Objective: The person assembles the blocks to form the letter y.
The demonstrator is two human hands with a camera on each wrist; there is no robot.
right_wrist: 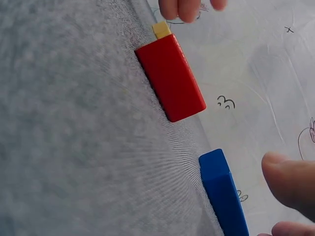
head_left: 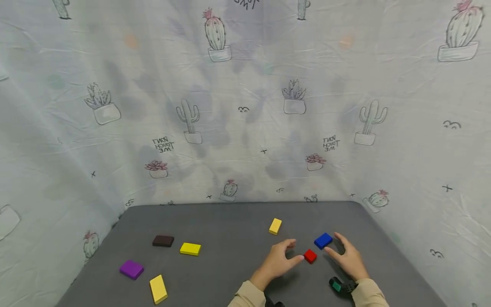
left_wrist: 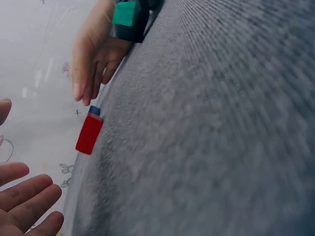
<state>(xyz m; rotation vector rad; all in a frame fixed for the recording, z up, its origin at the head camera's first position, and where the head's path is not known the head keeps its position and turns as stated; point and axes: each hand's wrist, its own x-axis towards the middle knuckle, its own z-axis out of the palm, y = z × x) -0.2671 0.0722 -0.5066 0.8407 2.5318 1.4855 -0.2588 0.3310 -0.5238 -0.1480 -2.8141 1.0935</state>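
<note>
The red block (head_left: pixel 310 256) is lying on the tabletop (head_left: pixel 215 281), nearer the right edge than the left, between the two hands. The blue block (head_left: pixel 323 241) is sitting just beyond it, closer to the far right corner, while a yellow block (head_left: pixel 275 226) is resting nearer the far edge.

The left hand (head_left: pixel 278 260) is spreading its thumb and fingers apart, the thumb pointing at the red block from just beside it; the head view is leaving it uncertain whether they are touching, but the left wrist view is showing the visible fingers apart from the block. The right hand (head_left: pixel 349 258) is curving loosely beside the blue block, and its own wrist view is showing a gap between thumb and block. Neither of the hands is gripping anything.

Both blocks are looking small, stiff and probably light, so a gentle pinch should be enough. Their smooth, flat faces may be a little slippery, though the crisp edges should be giving the fingers good purchase, and nothing is suggesting fragility. The likely best hold is thumb against one side face and a finger against the opposite one, around the block's middle.
</note>
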